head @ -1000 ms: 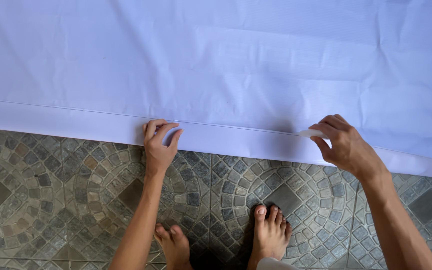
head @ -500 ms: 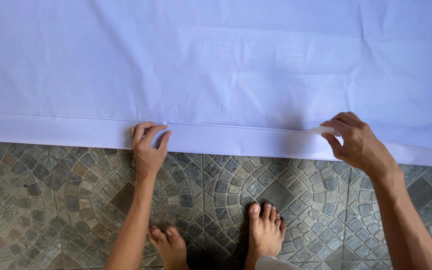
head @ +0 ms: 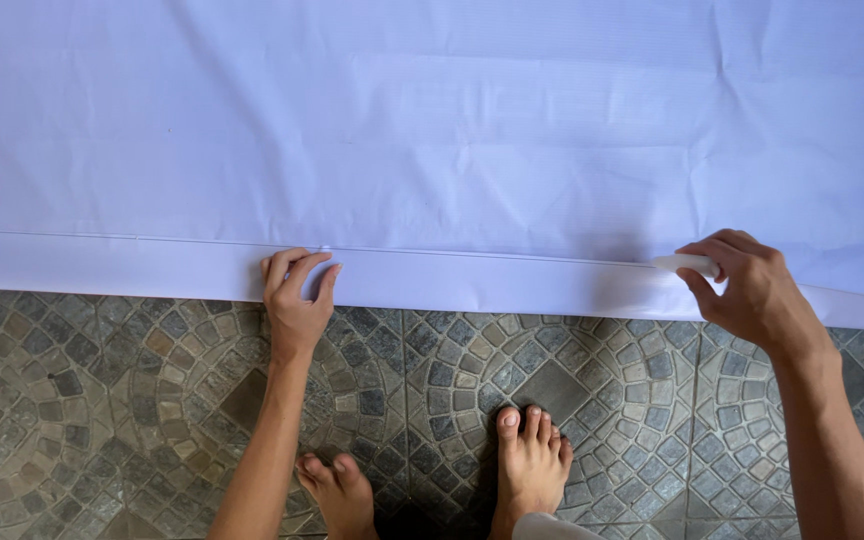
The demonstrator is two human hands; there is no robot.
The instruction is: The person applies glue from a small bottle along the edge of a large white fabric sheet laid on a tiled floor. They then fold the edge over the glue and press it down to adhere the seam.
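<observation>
Sheet: thin, limp, light; folded hem pressed flat under left hand, pinched by right hand.

Single head-worn camera looked steeply down, close range, from above standing person. View faced forward over white sheet filling upper frame, its folded hem crossing mid-frame, patterned tile floor below. Left hand, right hand, bare feet entered from bottom edge.

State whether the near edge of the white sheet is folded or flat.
Folded: the white sheet has a doubled hem strip along its near edge.
</observation>
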